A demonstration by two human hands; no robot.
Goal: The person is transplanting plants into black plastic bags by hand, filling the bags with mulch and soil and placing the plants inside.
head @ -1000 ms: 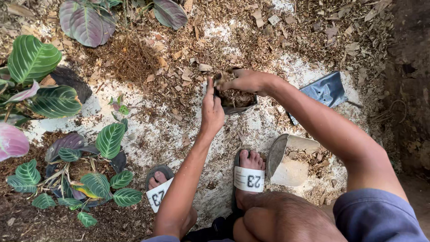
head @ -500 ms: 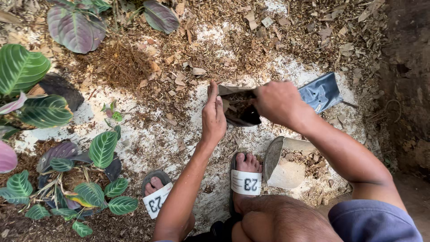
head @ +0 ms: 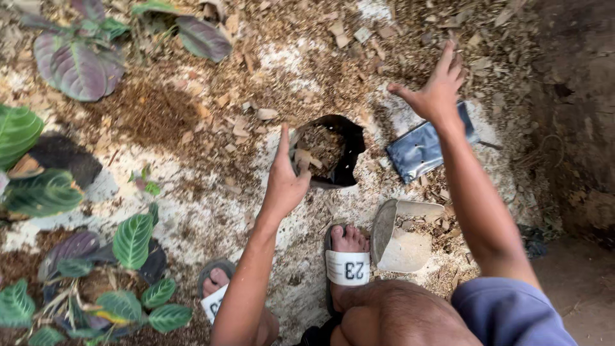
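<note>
1. Presently, the rim of the black grow bag (head: 333, 150), mid-scene on the littered ground (head: 211, 211), is pinched by the left hand (head: 285, 186).
2. The right hand (head: 435, 93) is held spread and empty above the folded blue-grey bag (head: 419, 150), farther right.
3. The soft bag could be tipped if the rim is tugged, and its bark mix spilled.
4. The cut white scoop (head: 400, 234) by the foot could be kicked.

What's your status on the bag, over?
Left hand gripping rim of black grow bag, part-filled with soil mix. Right hand open, empty, lifted above flat bag. Nothing blocking.
</note>
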